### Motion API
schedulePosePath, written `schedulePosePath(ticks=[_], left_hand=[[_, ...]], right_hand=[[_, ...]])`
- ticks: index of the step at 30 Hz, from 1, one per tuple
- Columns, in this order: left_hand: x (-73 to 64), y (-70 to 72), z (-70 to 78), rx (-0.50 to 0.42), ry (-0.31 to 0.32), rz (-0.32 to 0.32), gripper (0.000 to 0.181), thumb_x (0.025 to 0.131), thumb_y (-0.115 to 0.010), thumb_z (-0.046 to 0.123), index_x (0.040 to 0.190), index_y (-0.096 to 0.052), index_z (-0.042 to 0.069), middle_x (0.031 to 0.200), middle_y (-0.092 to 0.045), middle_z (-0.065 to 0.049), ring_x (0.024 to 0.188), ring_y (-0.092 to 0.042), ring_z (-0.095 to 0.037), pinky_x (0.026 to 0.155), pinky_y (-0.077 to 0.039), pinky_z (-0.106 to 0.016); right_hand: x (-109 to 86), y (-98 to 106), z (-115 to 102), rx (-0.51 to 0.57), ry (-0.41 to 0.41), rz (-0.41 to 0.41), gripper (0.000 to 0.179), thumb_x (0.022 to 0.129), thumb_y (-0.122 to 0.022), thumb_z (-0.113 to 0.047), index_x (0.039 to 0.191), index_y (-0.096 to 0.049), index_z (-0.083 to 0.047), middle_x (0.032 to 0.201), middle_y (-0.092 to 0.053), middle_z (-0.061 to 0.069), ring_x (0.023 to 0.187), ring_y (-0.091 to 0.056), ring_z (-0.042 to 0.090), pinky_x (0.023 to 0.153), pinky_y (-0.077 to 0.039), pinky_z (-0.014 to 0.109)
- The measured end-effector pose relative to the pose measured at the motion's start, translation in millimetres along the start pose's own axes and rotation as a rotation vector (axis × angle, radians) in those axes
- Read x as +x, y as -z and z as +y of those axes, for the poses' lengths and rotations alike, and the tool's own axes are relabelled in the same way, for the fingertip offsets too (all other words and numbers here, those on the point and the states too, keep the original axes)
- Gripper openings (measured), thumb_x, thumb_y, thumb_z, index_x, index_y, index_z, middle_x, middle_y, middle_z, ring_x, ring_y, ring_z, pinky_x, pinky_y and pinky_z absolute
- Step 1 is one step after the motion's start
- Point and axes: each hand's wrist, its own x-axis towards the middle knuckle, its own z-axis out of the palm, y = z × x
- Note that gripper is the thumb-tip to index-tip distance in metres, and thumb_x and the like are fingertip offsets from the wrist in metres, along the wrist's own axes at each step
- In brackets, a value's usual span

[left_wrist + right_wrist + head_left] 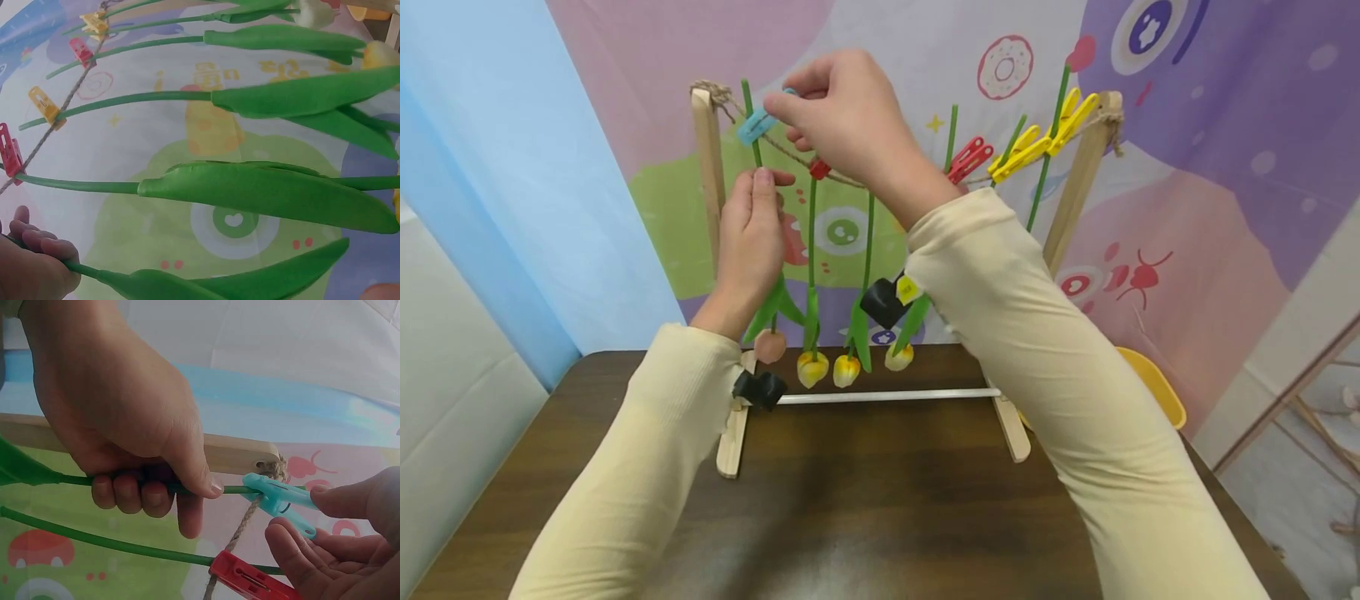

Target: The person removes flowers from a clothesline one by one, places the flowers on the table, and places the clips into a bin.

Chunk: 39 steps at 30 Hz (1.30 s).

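Observation:
My left hand (751, 229) grips the green stem (234, 489) of an artificial tulip just under the rope, its pinkish bloom (770, 346) hanging upside down below. Above it, my right hand (850, 117) pinches the handles of a light blue clothespin (275, 495) between thumb and fingers. The clothespin's jaws lie over the stem where it crosses the twine rope (242, 526), near the left post. Beside it, a red clothespin (250, 578) clips the neighbouring stem to the rope.
The rope runs between two wooden posts (1075, 187) on a brown table (865, 500). More tulips hang along it from red clothespins (972, 160) and yellow clothespins (1021, 154). A white bar (887, 396) joins the stand's feet. A yellow container (1157, 392) is at the right.

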Motion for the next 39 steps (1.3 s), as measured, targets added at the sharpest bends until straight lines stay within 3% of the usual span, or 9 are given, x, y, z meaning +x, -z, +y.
schedulePosePath(ticks=[7,19,30,36,39], left_hand=[[2.2,0.8,1.8,0.051,-0.004,0.016,0.029,0.103,-0.024,0.031,0.094,-0.046,0.014,0.082,-0.038,0.003,0.072,-0.038,-0.011,0.070,-0.033,-0.024],[-3.4,5.2,9.6,0.149,0.027,-0.001,0.029,0.103,-0.023,0.036,0.092,-0.042,0.017,0.078,-0.035,0.001,0.065,-0.035,-0.015,0.067,-0.032,-0.026],[-9.3,12.8,5.7,0.164,0.015,-0.009,0.031,0.103,-0.024,0.032,0.094,-0.044,0.010,0.084,-0.037,0.002,0.075,-0.036,-0.013,0.077,-0.032,-0.025],[-11.1,17.0,2.9,0.179,0.034,-0.020,0.031,0.103,-0.023,0.033,0.095,-0.044,0.011,0.081,-0.035,0.000,0.070,-0.034,-0.016,0.073,-0.032,-0.026],[-19.8,16.3,9.2,0.210,0.041,-0.004,0.032,0.103,-0.023,0.033,0.096,-0.044,0.010,0.081,-0.035,0.000,0.069,-0.034,-0.016,0.072,-0.031,-0.026]], right_hand=[[-0.5,-1.7,-0.2,0.001,0.025,0.037,0.025,0.092,-0.059,-0.023,0.112,-0.063,-0.008,0.103,-0.068,0.004,0.087,-0.064,0.013,0.070,-0.050,0.021],[-3.4,-5.0,6.8,0.088,0.169,0.200,0.015,0.092,-0.059,-0.017,0.098,-0.067,-0.006,0.087,-0.068,0.005,0.075,-0.064,0.009,0.061,-0.047,0.020],[-4.3,-2.5,7.7,0.122,0.207,0.205,0.012,0.090,-0.062,-0.014,0.093,-0.068,-0.004,0.080,-0.066,0.003,0.073,-0.064,0.012,0.065,-0.049,0.021],[-9.4,6.0,5.8,0.152,0.228,0.231,0.014,0.089,-0.062,-0.012,0.095,-0.068,-0.001,0.084,-0.066,0.006,0.074,-0.064,0.011,0.073,-0.051,0.018],[-17.7,13.9,6.6,0.190,0.255,0.216,0.015,0.089,-0.062,-0.012,0.097,-0.068,0.000,0.088,-0.067,0.009,0.074,-0.064,0.011,0.074,-0.052,0.018]])
